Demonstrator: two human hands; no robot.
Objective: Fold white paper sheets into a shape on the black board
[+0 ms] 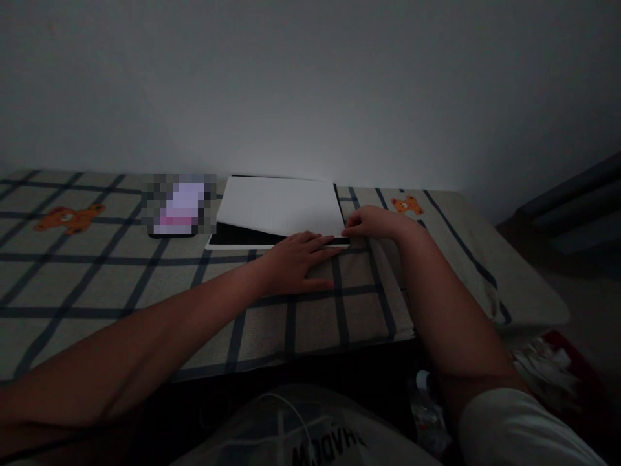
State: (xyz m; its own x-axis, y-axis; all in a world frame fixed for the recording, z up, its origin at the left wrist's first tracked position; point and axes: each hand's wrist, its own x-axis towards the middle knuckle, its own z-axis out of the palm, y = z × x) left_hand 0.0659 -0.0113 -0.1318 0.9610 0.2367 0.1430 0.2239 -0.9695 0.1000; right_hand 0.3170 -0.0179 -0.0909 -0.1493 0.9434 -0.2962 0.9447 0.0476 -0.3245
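From my remote seat, the pale grey wall (291, 84) fills the top of the head view, and the table (550, 310) backs onto it, ending in a rounded corner at the right. Over it lies a cream cloth with dark blue checks (97, 278). On that, against the wall side, sits a flat black rectangular panel with a white rim (245, 238), a strip of cloth showing between its front rim and the table's front edge. A thin white rectangular sheet (281, 204) covers most of it, its front edge slanting back at the left so a black wedge shows.

At floor level on the right, a red container (579, 356) holds crumpled pale stuff. My left hand (295, 265) lies palm down, thumb out wide, fingers across the front rim near its right end. My right hand (366, 223) is narrow, fingertips drawn together at the sheet's front right corner; I can't tell whether they grip it. Checked cloth gives room beyond that wrist. A lit, blurred dark-edged phone (183, 204) lies just left of the panel. Two orange bear prints (70, 219) are smallest, one towards each end.
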